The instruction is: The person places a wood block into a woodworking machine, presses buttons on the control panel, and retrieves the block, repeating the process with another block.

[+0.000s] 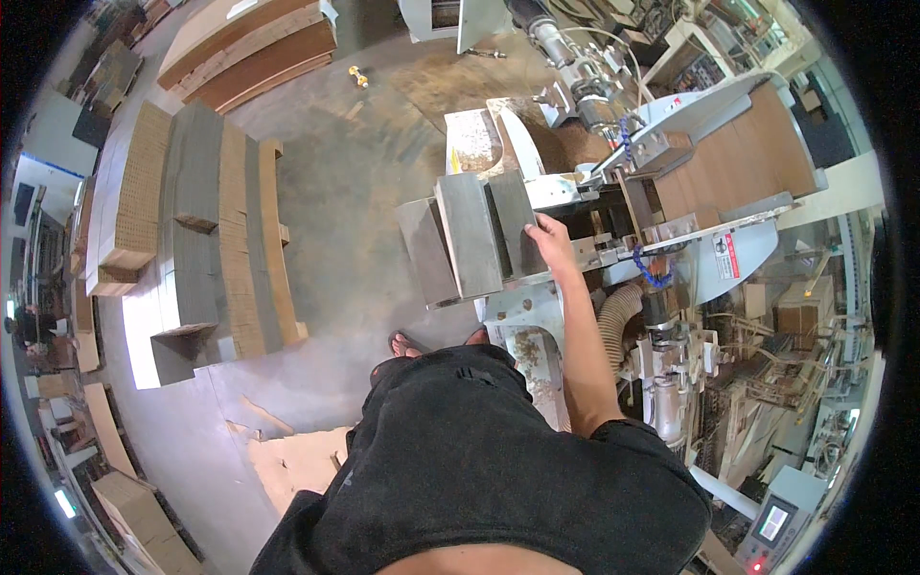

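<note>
My right hand (553,243) reaches forward to a narrow grey board (516,213) at the machine's edge. Its fingers are bent over the board's right side. Left of that board lies a second grey board (468,236) with a pale edge, and beyond it a third grey board (425,251) sits at a slight tilt. All three rest in front of the white machine frame (522,305); what bears them underneath is mostly hidden. My left hand does not show.
Stacked grey and brown panels (196,240) stand on the floor to the left, with more boards (251,53) at the far left. The machine (599,105) fills the right side, with a ribbed hose (618,321) near my forearm. Flattened cardboard (297,467) lies at lower left.
</note>
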A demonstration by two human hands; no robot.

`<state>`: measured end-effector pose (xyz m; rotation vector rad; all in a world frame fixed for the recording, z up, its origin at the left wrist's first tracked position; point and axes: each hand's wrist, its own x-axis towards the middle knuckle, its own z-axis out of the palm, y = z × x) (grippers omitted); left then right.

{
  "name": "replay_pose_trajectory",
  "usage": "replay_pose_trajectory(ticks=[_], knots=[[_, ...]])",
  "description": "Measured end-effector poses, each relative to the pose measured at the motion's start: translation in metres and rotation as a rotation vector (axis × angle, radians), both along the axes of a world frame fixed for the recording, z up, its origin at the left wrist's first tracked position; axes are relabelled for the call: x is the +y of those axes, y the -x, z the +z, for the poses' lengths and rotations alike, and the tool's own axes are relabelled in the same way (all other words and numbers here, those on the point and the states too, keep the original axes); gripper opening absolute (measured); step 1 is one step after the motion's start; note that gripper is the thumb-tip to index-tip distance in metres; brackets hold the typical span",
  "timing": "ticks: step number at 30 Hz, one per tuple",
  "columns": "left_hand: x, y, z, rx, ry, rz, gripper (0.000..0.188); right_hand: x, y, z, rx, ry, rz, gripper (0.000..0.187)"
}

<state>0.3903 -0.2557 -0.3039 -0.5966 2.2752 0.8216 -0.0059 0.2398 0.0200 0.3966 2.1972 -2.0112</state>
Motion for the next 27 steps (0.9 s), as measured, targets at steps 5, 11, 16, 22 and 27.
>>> replay_pose_trajectory(ticks=[5, 11, 16, 22, 27], knots=[[0.004, 0.163, 0.091, 0.016, -0.651, 0.871, 0.073, -0.022, -0.002, -0.025, -0.011, -0.382, 0.119, 0.034], [0.133, 0.327, 0.272, 0.198, -0.994, 0.414, 0.070, -0.018, -0.005, -0.055, 0.072, -0.202, 0.045, 0.039], [0.206, 0.376, 0.292, 0.048, -1.218, 0.316, 0.078, -0.023, 0.000, -0.054, 0.080, -0.265, 0.067, 0.039], [0.229, 0.380, 0.342, -0.069, -1.362, 0.356, 0.075, -0.013, -0.011, -0.060, 0.048, -0.242, 0.039, 0.041], [0.188, 0.370, 0.300, -0.021, -1.241, 0.412, 0.076, -0.008, -0.004, -0.030, -0.016, -0.179, 0.041, 0.047]])
